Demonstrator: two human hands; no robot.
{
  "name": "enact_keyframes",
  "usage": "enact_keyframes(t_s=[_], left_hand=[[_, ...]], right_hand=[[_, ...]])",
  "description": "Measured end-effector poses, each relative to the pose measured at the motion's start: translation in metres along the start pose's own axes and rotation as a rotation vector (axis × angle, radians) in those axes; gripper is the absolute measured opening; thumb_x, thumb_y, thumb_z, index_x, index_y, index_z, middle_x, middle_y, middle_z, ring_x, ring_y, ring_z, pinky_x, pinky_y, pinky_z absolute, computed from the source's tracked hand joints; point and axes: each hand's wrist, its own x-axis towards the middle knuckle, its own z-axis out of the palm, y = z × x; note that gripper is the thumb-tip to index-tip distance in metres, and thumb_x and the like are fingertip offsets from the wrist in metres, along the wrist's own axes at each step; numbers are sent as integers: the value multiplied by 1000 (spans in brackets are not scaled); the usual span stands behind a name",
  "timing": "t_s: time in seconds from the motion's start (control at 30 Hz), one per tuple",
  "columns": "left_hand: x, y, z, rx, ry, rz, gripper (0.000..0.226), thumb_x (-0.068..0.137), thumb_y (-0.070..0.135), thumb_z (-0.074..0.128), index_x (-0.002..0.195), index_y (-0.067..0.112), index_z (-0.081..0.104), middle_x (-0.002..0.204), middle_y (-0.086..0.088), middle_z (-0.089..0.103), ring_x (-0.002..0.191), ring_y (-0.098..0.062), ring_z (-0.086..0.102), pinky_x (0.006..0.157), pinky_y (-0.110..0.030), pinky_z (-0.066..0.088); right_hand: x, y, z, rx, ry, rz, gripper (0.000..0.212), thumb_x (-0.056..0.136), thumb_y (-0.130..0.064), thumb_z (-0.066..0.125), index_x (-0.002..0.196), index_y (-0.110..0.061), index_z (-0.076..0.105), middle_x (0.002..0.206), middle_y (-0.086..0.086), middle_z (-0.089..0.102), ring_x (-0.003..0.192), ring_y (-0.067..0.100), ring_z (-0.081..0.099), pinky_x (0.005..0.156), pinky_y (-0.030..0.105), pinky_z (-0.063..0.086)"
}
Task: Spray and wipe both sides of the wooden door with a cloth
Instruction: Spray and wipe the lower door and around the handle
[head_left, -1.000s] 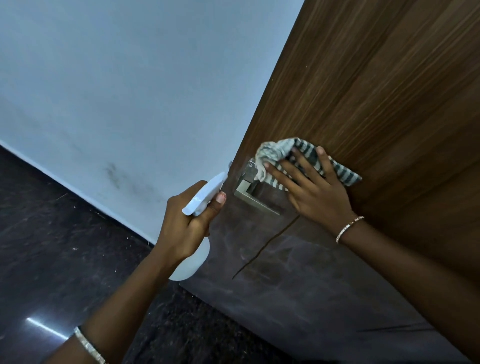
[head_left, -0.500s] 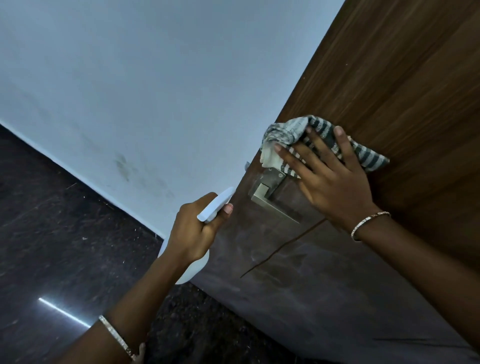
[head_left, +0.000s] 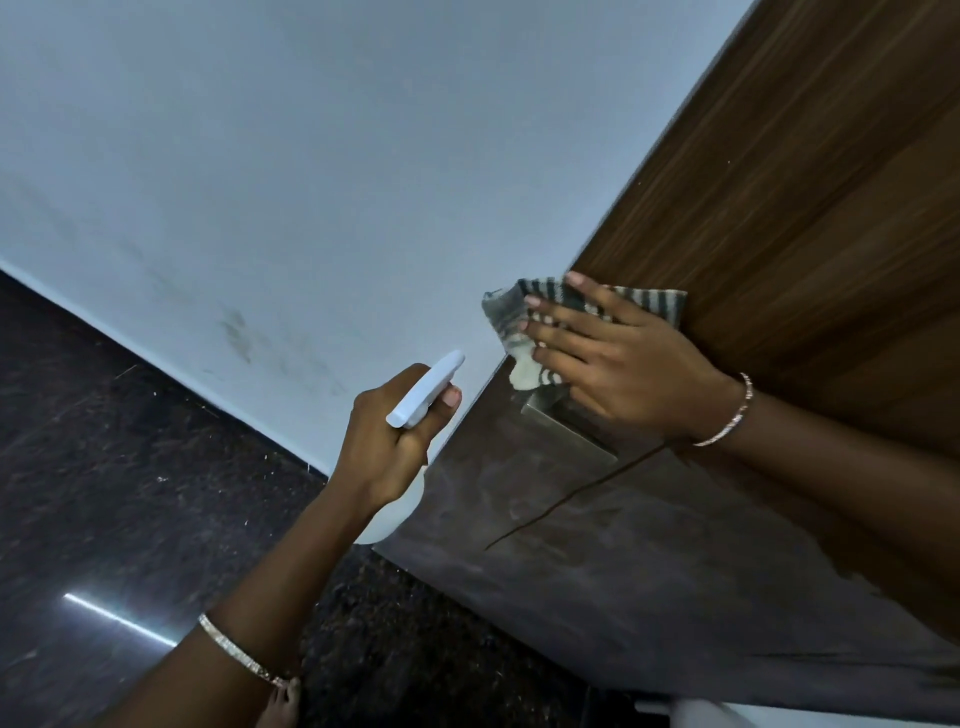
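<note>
The wooden door (head_left: 810, 197) fills the right side, brown grain above and a darker grey-brown panel below. My right hand (head_left: 618, 358) presses a green-and-white striped cloth (head_left: 524, 332) flat against the door at its free edge, just above the metal handle (head_left: 566, 426); part of the cloth hangs past the edge. My left hand (head_left: 389, 441) grips a white spray bottle (head_left: 426, 389) beside the door edge, thumb on the trigger head, with the bottle's body mostly hidden behind the hand.
A pale blue-white wall (head_left: 311, 182) with faint dark smudges stands behind the door edge. Dark polished stone floor (head_left: 104, 493) lies at lower left, with a light reflection. A bare toe (head_left: 280, 701) shows at the bottom.
My right hand has slid the cloth left along the door to its edge, above the handle. My left hand keeps the bottle in about the same spot beside the door.
</note>
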Motion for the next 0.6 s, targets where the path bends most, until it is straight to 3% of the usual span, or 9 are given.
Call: enact_keyframes(t_s=[0.13, 0.33, 0.5, 0.6], left_hand=[[4, -6, -18, -6, -23, -11, 26, 97, 44, 58, 96, 20, 67, 82, 3, 68, 58, -19, 63, 52, -39, 57], [11, -17, -34, -6, -60, -27, 29, 96, 45, 58, 95, 18, 66, 78, 0, 66, 55, -22, 61, 50, -44, 56], [21, -18, -33, -9, -149, -14, 28, 97, 45, 58, 93, 18, 65, 77, 0, 63, 61, -21, 60, 55, -52, 53], [27, -13, -27, -17, -222, 14, 23, 97, 42, 59, 94, 20, 65, 79, 3, 64, 64, -20, 62, 57, -52, 54]], right_hand=[[8, -1, 0, 8, 47, 57, 35, 104, -19, 39, 121, -9, 68, 151, 13, 55, 154, 33, 29, 127, 58, 12], [57, -32, 35, 38, -69, -117, 33, 99, -19, 45, 104, -8, 77, 123, 15, 73, 141, 39, 49, 125, 60, 17], [16, -2, 7, 44, 143, 134, 25, 101, -14, 51, 111, -10, 73, 148, 15, 57, 150, 35, 38, 124, 58, 24], [-28, 5, -3, -129, 268, 319, 37, 101, -32, 66, 134, -16, 69, 155, 10, 50, 148, 31, 42, 123, 54, 28]])
